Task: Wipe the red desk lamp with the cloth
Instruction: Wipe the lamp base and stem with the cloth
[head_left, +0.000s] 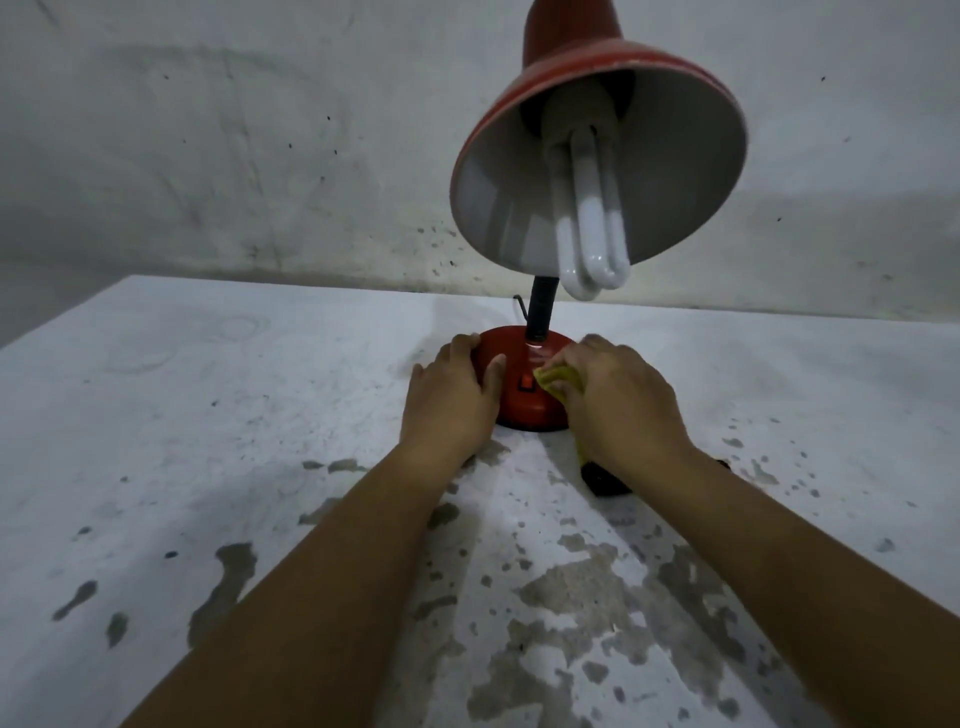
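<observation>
The red desk lamp stands at the middle of a worn white table. Its round red base (524, 400) carries a small red switch, and a black neck (540, 312) rises to the red shade (597, 156) with a white tube bulb. My left hand (452, 395) rests on the base's left side, fingers wrapped around its edge. My right hand (618, 400) grips a yellow cloth (714, 376) pressed on the base's right top. Most of the cloth is hidden under that hand.
The table (208, 467) has peeling paint and grey patches near me. A dark small object (605, 480) lies under my right wrist. A stained grey wall (260, 156) stands right behind the lamp. A thin cord (519, 309) leaves the base at the back.
</observation>
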